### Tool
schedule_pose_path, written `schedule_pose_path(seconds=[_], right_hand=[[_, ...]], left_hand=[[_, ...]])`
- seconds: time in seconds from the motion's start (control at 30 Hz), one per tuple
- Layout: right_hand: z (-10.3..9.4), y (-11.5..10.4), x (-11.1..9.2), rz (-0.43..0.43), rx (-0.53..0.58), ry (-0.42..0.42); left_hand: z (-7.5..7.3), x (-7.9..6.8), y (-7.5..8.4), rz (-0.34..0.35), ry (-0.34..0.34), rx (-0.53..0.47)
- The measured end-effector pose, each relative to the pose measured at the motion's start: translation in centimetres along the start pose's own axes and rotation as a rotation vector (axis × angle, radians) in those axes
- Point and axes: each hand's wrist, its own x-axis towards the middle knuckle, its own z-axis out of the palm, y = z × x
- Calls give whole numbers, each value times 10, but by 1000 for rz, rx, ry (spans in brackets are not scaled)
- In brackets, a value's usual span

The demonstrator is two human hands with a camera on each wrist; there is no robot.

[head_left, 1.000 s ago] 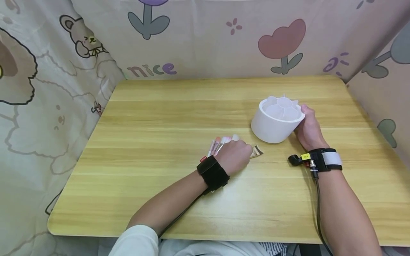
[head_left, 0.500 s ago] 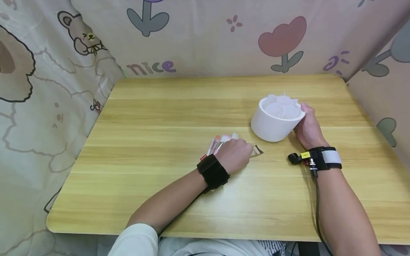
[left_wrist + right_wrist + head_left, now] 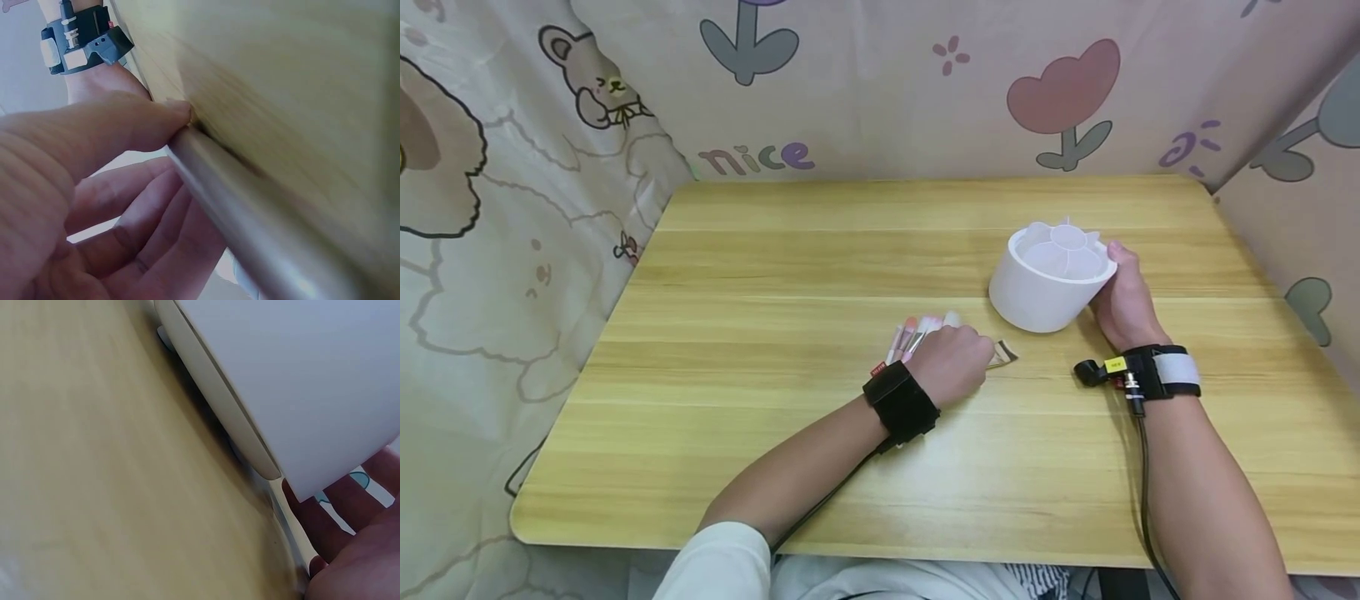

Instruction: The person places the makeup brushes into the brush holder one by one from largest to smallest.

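Note:
My left hand (image 3: 951, 362) is low over the table, knuckles up. In the left wrist view its thumb and curled fingers pinch one end of a smooth brownish tube (image 3: 250, 219). The tube's flat printed end (image 3: 1002, 354) sticks out to the right of the hand in the head view. Several makeup brushes (image 3: 910, 333) with pink and white parts show just beyond the knuckles, their lower ends hidden. My right hand (image 3: 1126, 304) grips the right side of a white round brush holder (image 3: 1045, 292), thumb at its rim. A clear petal-shaped divider (image 3: 1067, 246) sits inside the holder.
The wooden table (image 3: 775, 267) has a rounded front-left corner. Patterned curtains (image 3: 865, 92) hang along its back and sides. A black cable (image 3: 1145, 492) runs from the right wristband (image 3: 1161, 372) down over the front edge.

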Motion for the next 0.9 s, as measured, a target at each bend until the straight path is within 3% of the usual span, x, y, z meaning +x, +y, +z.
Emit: schedule_pose_path(seconds=[0.23,0.43,0.9], right_hand=[[0,-2,0,35,-27,48],[-2,-3,-2,63,-43,10],[-7,2,0,-3,25,-24]], left_hand=[[-2,0,1,-15,-15,-32],[-2,1,0,-10,-7,-28],[0,2,0,-27,-18,-51]])
